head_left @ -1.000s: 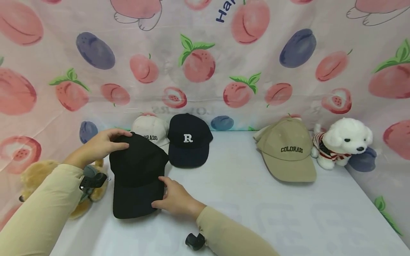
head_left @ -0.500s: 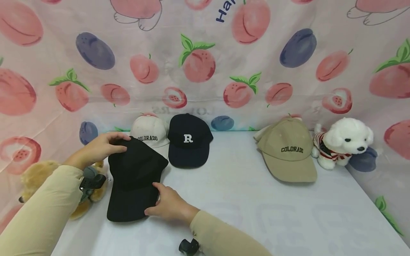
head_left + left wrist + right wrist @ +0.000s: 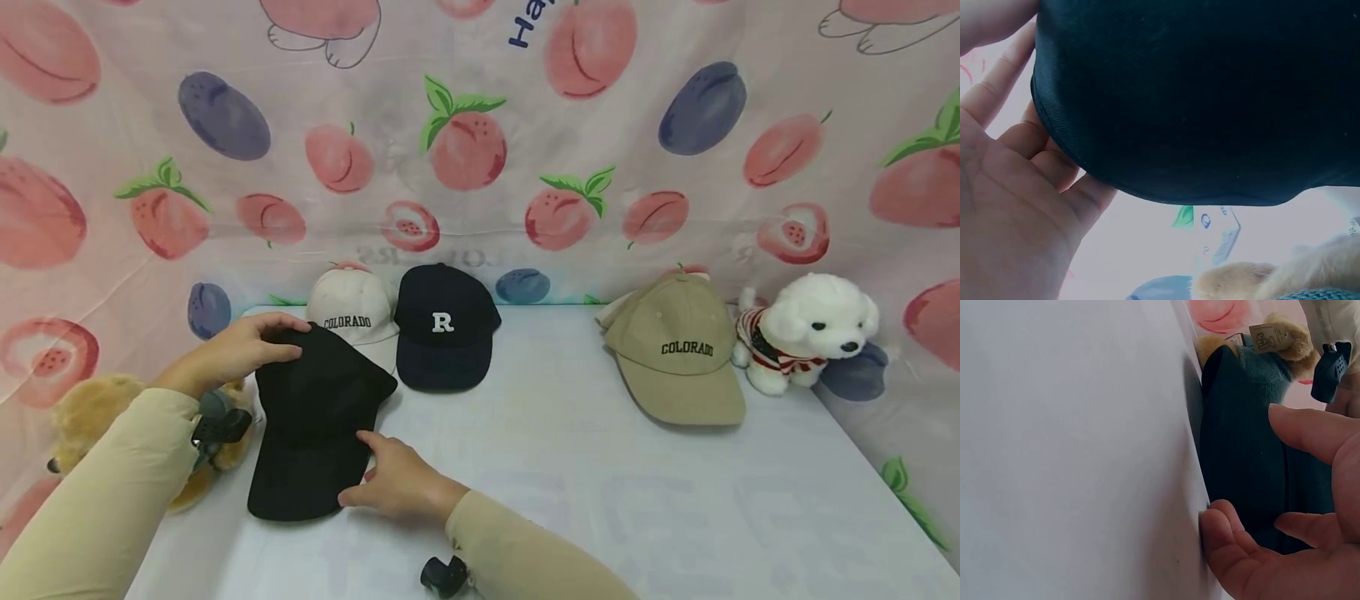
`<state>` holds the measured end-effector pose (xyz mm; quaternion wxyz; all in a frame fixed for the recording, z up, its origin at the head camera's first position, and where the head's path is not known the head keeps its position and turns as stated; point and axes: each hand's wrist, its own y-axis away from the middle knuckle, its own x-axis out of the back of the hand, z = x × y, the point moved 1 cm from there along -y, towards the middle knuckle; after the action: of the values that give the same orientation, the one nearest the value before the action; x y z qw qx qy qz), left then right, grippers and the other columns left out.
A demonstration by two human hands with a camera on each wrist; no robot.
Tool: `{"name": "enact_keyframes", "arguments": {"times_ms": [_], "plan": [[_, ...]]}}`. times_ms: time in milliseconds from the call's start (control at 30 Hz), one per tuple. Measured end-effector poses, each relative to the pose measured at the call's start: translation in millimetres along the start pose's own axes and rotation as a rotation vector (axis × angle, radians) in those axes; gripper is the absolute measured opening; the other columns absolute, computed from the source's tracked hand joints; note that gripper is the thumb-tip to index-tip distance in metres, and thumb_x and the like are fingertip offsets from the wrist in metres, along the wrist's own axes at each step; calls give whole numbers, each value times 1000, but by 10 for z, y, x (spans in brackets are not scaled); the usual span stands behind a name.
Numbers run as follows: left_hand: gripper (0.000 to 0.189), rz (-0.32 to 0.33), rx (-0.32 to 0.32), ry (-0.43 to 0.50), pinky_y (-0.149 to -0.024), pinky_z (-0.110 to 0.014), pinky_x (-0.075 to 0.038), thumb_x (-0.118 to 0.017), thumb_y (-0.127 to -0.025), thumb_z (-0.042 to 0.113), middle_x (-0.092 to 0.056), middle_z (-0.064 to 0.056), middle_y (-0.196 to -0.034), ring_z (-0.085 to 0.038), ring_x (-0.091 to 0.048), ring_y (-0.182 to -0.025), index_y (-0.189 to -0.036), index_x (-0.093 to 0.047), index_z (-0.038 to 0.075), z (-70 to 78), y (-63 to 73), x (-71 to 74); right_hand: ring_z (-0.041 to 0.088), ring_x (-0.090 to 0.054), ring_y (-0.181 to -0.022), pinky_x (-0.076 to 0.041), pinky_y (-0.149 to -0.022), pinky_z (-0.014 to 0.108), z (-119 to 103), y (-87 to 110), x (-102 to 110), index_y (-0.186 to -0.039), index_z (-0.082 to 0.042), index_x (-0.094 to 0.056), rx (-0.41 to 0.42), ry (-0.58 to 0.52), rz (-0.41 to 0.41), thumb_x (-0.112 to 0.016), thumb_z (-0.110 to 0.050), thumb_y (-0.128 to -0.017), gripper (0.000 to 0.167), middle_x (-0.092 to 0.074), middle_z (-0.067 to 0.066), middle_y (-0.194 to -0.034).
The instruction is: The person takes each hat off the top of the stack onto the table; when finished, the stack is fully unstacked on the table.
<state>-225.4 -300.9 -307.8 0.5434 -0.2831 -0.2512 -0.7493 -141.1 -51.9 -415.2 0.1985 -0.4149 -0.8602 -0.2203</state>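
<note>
A plain black baseball cap [image 3: 318, 404] lies at the left of the white table, its brim toward me. At the top of its crown, my left hand [image 3: 236, 352] grips the edge. The left wrist view shows fingers [image 3: 1025, 134] along the crown's rim. My right hand [image 3: 401, 479] holds the right side of the brim between thumb and fingers; in the right wrist view its fingertips [image 3: 1215, 519] are low by the tabletop. Just behind stand a cream COLORADO cap [image 3: 351, 300], partly covered, and a navy cap [image 3: 447, 346] with a white R.
A tan teddy bear [image 3: 90, 408] sits at the left, partly behind my left forearm. At the right are a khaki COLORADO cap [image 3: 675, 358], with another cap peeking out behind it, and a white plush dog [image 3: 813, 321]. A fruit-print cloth [image 3: 480, 50] hangs behind the table [image 3: 570, 433].
The black cap's brim has shifted slightly left and down, with both hands following. More of the cream cap's lettering shows. Over the last half second hands and cap have hardly moved.
</note>
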Motion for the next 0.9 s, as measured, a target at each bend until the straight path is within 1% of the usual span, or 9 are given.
{"name": "enact_keyframes", "arguments": {"times_ms": [67,167,300,500,700,900], "plan": [[41,2,3,-8,-82,-21,-47,-67,-96,13,-58,-22,-128,-15,-57,-100,-131,-57,-5,1,-2,-6,3,-54,-79,-45,-82,23,11,-4,25,-150,-11,-43,6,4,8,-83,-28,-80,83,-57,-4,-91],[41,7,1,-24,-83,-21,-46,-67,-96,14,-58,-23,-128,-17,-56,-102,-132,-57,-5,2,-10,-10,3,-56,-83,-46,-82,23,16,-10,67,-150,-10,-43,21,-2,15,-83,-28,-81,82,-59,-1,-103],[41,8,-2,-14,-83,-21,-46,-68,-95,13,-58,-23,-128,-17,-57,-101,-131,-57,-5,-14,-28,-24,4,-57,-87,-47,-82,23,14,-20,82,-150,-10,-44,27,-15,3,-84,-27,-81,82,-60,0,-111],[42,-2,2,0,-83,-23,-47,-67,-96,12,-57,-25,-129,-18,-57,-100,-131,-57,-6,-84,-61,-55,3,-55,-86,-46,-80,23,16,-21,56,-150,-11,-45,19,-16,-27,-85,-27,-80,82,-59,-3,-103],[42,-15,7,17,-84,-24,-47,-67,-96,14,-56,-25,-130,-20,-57,-102,-131,-56,-6,-123,-62,-87,3,-56,-87,-47,-81,23,34,1,75,-149,-13,-46,12,-39,-36,-85,-27,-80,80,-60,-3,-104],[43,-37,20,-15,-85,-26,-47,-66,-97,17,-58,-22,-128,-21,-57,-104,-132,-56,-4,-178,-38,-106,4,-56,-86,-47,-82,24,57,15,96,-149,-13,-46,6,-62,-39,-85,-26,-80,80,-61,-3,-101]]}}
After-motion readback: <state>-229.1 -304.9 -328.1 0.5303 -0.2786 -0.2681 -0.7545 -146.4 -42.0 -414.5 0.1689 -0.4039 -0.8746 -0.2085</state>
